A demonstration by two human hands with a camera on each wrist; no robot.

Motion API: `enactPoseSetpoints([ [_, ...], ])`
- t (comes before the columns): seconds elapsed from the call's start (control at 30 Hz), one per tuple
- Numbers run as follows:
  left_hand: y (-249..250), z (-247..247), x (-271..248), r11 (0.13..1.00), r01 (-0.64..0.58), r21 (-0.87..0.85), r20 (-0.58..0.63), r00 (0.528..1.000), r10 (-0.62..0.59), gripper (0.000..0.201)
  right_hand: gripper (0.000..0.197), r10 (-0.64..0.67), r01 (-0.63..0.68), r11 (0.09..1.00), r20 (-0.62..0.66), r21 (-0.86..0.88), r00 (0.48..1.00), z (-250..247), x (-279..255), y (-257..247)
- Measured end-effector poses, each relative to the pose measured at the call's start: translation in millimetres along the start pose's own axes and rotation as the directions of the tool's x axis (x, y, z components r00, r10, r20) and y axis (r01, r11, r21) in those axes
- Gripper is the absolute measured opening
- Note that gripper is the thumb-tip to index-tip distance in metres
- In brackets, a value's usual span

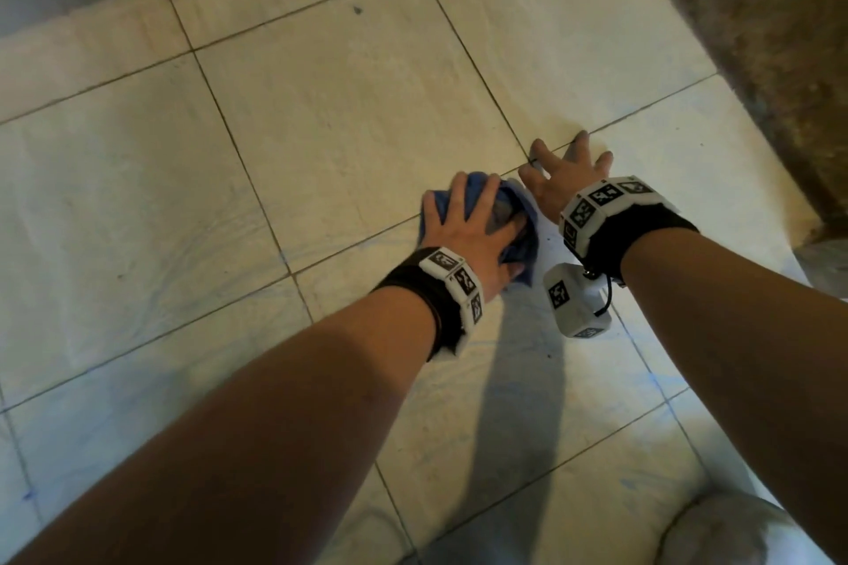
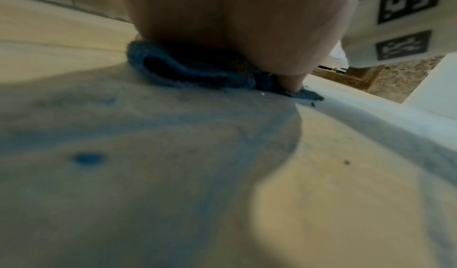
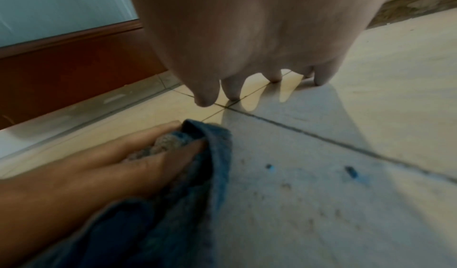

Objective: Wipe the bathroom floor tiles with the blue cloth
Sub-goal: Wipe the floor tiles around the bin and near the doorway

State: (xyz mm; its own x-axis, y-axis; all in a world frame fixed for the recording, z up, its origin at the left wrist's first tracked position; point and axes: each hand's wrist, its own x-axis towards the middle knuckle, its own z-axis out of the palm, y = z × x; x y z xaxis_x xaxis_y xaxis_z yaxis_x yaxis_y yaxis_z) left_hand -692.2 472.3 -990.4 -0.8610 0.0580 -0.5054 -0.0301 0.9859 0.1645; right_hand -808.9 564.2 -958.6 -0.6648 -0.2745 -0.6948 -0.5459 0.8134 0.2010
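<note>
Fingers of my left hand (image 1: 463, 227) are fanned and pressing down onto the bunched blue terry cloth (image 1: 204, 239)... no, let me place that right: the bunched blue terry cloth (image 1: 657, 223) sits under my palm, and my fingers (image 3: 138, 155) dig into its folds, a greyish patch of it showing between them. I judge that's deliberate: a wad gives a thicker pad and lets me bear down on the pale square floor tiles (image 1: 321, 115) without the cloth sliding out.

Over to my right hand (image 1: 566, 177): fingers apart and straight, fingertips (image 3: 321, 78) planted on the bare tile right at a grout crossing, holding nothing. It's there as a prop, I'd say, taking my weight while I lean forward.

Cloth and right hand sit just beside each other, not touching as far as I can tell. Faint blue streaks mark the tile nearer me.

Outward now: both wrists carry black straps with white marker blocks (image 1: 605, 197), both forearms reach forward and down, nearly parallel. A rough brown wall (image 1: 757, 37) edges the tiles on my right.
</note>
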Motion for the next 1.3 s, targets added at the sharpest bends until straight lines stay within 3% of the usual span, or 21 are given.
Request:
enactPoseSetpoints([
  [0.1,-10.4,-1.2,2.3,1.0,0.015,0.011,0.012,1.0,-0.015,0.07,0.046,0.007,-0.007,0.999,0.002,0.037,1.0,0.5,-5.5,2.6],
  [0.2,-40.4,-12.3,5.8,0.981,0.192,-0.022,0.025,0.981,-0.191,0.075,0.048,0.032,-0.029,0.986,-0.016,0.163,0.999,2.4,-8.6,4.7],
  [0.3,-90.0,-23.7,4.7,0.905,0.409,-0.115,0.058,0.913,-0.405,0.079,0.049,0.005,-0.005,0.991,0.004,0.131,1.0,7.7,-5.3,6.2],
  [0.37,-118.2,-26.8,0.9,0.835,0.521,-0.176,0.07,0.853,-0.517,0.079,0.053,0.046,-0.05,0.977,0.024,0.209,0.999,8.8,-2.9,4.0],
  [0.43,-128.1,-25.8,0.0,0.79,0.581,-0.196,0.079,0.813,-0.577,0.079,0.064,0.095,-0.091,0.948,0.002,0.305,0.995,10.1,-2.5,2.0],
  [0.53,-116.3,-25.1,1.9,0.766,0.602,-0.225,0.088,0.796,-0.6,0.075,0.07,0.152,-0.14,0.901,0.003,0.411,0.988,11.1,-2.0,-1.6],
  [0.73,-75.6,-16.3,-5.0,0.889,0.431,-0.156,0.056,0.902,-0.428,0.073,0.062,0.133,-0.125,0.938,-0.001,0.323,0.991,6.5,-7.0,-5.5],
  [0.87,-27.0,-6.0,-7.2,0.986,0.147,-0.083,0.019,0.989,-0.146,0.069,0.053,0.046,-0.046,0.995,0.003,0.088,0.999,3.1,-5.1,-6.8],
  [0.93,-8.4,1.2,-10.0,0.999,-0.004,-0.054,0.02,1.0,0.005,0.065,0.052,0.044,-0.045,0.997,0.011,0.059,0.999,1.4,-3.0,-5.2],
  [1.0,-8.1,2.9,-9.3,0.998,-0.055,-0.029,0.035,0.998,0.056,0.063,0.052,0.027,-0.027,1.0,0.013,0.01,1.0,1.8,-2.4,-4.4],
  [1.07,-28.0,-1.9,-5.2,1.0,0.001,-0.018,0.04,0.999,0.0,0.067,0.051,0.004,-0.004,1.0,0.006,0.01,1.0,2.9,-3.2,-3.5],
  [1.13,-64.0,-12.3,-1.7,0.986,0.156,-0.064,0.018,0.988,-0.155,0.069,0.049,0.006,-0.006,0.999,-0.001,0.05,1.0,0.4,-8.3,-3.4],
  [1.23,-114.6,-27.0,-1.3,0.891,0.429,-0.146,0.083,0.903,-0.421,0.072,0.05,0.041,-0.042,0.991,0.01,0.127,0.999,-6.3,-21.1,-6.3],
  [1.3,-123.5,-29.3,-2.5,0.844,0.513,-0.158,0.096,0.858,-0.504,0.071,0.05,0.047,-0.049,0.988,0.021,0.143,0.999,-8.4,-25.3,-7.8],
])
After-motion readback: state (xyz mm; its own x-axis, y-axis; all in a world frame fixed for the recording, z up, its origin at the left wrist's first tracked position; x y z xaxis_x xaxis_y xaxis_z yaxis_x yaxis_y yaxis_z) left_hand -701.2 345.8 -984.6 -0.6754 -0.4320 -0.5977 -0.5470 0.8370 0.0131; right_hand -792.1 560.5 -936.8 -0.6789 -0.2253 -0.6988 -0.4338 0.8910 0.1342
